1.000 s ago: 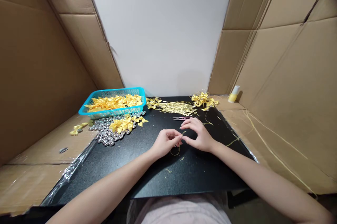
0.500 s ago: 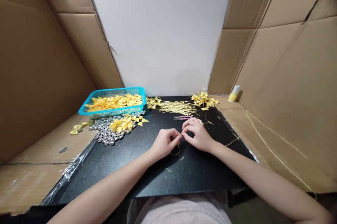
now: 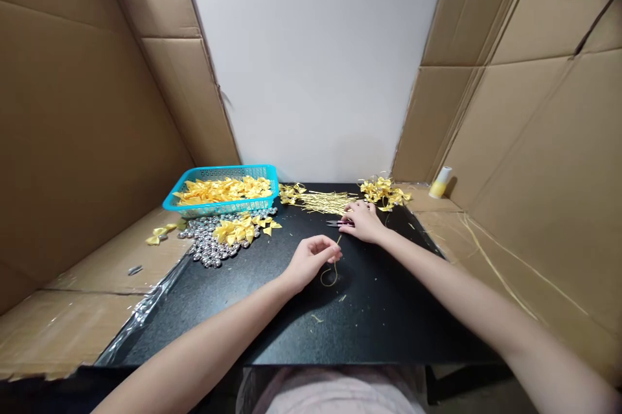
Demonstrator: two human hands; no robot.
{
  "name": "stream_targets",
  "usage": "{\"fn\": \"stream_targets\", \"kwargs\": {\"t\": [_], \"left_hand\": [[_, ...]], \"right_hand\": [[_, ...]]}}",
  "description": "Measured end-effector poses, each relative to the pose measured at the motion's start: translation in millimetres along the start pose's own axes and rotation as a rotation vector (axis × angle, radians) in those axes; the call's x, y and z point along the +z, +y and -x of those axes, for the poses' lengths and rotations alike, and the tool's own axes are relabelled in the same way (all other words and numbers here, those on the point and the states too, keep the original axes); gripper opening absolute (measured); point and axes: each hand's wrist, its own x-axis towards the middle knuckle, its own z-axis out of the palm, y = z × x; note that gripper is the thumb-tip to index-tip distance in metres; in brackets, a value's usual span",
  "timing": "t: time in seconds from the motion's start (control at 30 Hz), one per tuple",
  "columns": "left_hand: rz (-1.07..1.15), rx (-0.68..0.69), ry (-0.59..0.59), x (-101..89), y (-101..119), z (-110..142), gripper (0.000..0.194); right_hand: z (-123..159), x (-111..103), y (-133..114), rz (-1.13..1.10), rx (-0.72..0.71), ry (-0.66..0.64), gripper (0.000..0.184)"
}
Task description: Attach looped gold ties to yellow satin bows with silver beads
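Observation:
My left hand (image 3: 315, 258) is closed in a pinch on a thin yellow cord (image 3: 329, 284), whose loop hangs below the fingertips and whose short end pokes up above them. Farther forward and to the right, my right hand (image 3: 362, 221) has its fingers closed over the pink-handled thread snips (image 3: 333, 223). Only the metal blades stick out to the left of it; most of the handle is hidden under the fingers. Just behind that hand lies a pile of cut yellow cords (image 3: 323, 201).
A blue basket (image 3: 221, 208) of yellow ribbon bows stands at the back left. Silver beads (image 3: 208, 249) and loose bows (image 3: 238, 230) lie before it. Corded bows (image 3: 383, 192) sit at the back right, near a thread spool (image 3: 440, 182). Cardboard walls flank the black table (image 3: 272, 336).
My right hand has left the left hand's fingertips and moved forward onto the thread snips. My left hand still pinches the cord, and its loop hangs more in view.

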Motion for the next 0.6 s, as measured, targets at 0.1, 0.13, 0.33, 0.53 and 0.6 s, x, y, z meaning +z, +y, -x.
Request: {"fn": "stream_targets", "kwargs": {"t": [0.1, 0.13, 0.33, 0.53, 0.6], "left_hand": [[0.040, -0.008, -0.002, 0.9, 1, 2, 0.031], [0.053, -0.009, -0.002, 1.1, 1, 2, 0.031], [0.169, -0.037, -0.003, 1.3, -2, 2, 0.029], [0.233, -0.068, -0.004, 0.1, -6, 1, 0.028], [0.249, -0.075, 0.003, -0.5, -8, 0, 0.028]], "right_hand": [[-5, 4, 2, 0.001, -0.002, -0.008, 0.017], [-5, 5, 2, -0.001, -0.002, -0.010, 0.017], [-1, 6, -1, -0.052, 0.046, -0.022, 0.016], [2, 1, -2, -0.198, 0.111, 0.017, 0.010], [3, -4, 0, -0.274, 0.136, 0.041, 0.009]]}}
